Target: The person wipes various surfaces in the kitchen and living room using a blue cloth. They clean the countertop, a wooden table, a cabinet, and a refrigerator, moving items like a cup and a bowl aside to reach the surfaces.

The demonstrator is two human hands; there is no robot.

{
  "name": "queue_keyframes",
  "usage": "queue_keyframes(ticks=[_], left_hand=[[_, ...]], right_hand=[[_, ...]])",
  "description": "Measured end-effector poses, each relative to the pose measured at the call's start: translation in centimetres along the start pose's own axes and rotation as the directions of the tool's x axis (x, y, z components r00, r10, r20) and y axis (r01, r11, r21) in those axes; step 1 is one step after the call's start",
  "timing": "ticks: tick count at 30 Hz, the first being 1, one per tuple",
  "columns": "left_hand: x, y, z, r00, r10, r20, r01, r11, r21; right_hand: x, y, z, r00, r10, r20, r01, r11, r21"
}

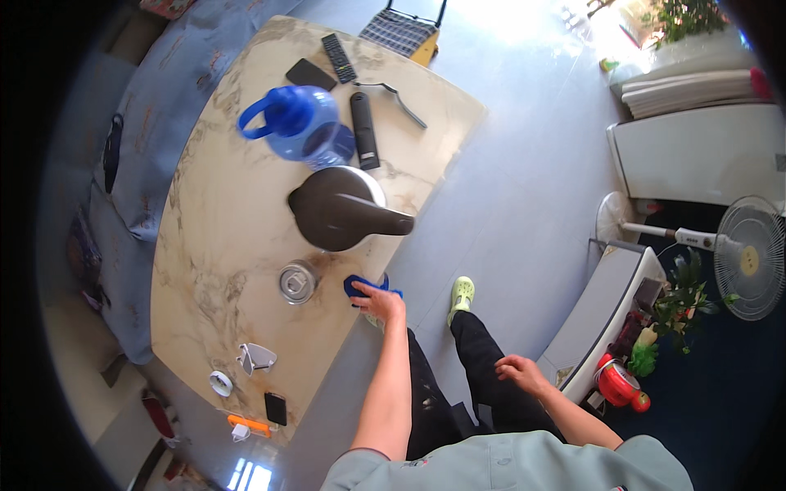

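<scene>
My left hand [379, 302] rests at the near edge of the marble-patterned table [215, 245] and presses on a blue cloth [354, 286]. Just left of it stands a clear container with a lid [298, 282]. Beyond the cloth is a kettle [331, 208] with a dark lid and a long handle that points right. A blue plastic water jug [301, 123] with a loop handle stands behind the kettle. Away from the table, my right hand [521, 373] hangs in front of my right leg, fingers loosely bent, holding nothing.
At the table's far end lie a remote control [339, 58], a dark flat case [311, 74] and a long black object [365, 131]. A phone [276, 409], a white stand [256, 358] and an orange power strip [249, 425] occupy the near end. Rightward are a low cabinet [583, 313] and a fan [749, 258].
</scene>
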State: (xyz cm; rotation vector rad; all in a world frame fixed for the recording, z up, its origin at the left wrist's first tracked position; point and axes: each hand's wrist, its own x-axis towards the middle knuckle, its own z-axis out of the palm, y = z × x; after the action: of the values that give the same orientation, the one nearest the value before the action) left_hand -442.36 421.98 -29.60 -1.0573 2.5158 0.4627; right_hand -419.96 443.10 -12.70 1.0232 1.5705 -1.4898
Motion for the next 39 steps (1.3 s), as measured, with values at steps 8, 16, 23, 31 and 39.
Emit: queue_keyframes(ticks=[8,16,23,31,39], left_hand=[[-5.8,17.5,5.6,0.974,-0.149,0.173,0.227,0.532,-0.816],[-6.8,30.1,8.2,0.77,0.612,-0.182,-0.541,0.475,-0.694],[-3.5,34.2,8.2,0.973,0.074,-0.22,-0.134,0.952,-0.273],[-6.2,52.3,9.2,0.958,-0.285,-0.018,0.277,0.943,-0.184],[-6.5,57.5,9.0,0.824,-0.56,0.083,0.564,0.798,-0.213]], right_hand=[[-5.5,14.1,-14.2,0.901,0.341,-0.267,-0.173,0.848,0.5],[-7.2,11.7,-20.8,0.85,0.424,-0.312,-0.201,0.809,0.552],[-0.3,2.0,-23.3,0.919,0.262,-0.293,-0.045,0.811,0.583],[3.3,-16.2,-27.4,0.951,0.139,-0.275,0.009,0.879,0.477],[2.1,-19.1,-32.4,0.937,0.096,-0.335,0.068,0.892,0.447]])
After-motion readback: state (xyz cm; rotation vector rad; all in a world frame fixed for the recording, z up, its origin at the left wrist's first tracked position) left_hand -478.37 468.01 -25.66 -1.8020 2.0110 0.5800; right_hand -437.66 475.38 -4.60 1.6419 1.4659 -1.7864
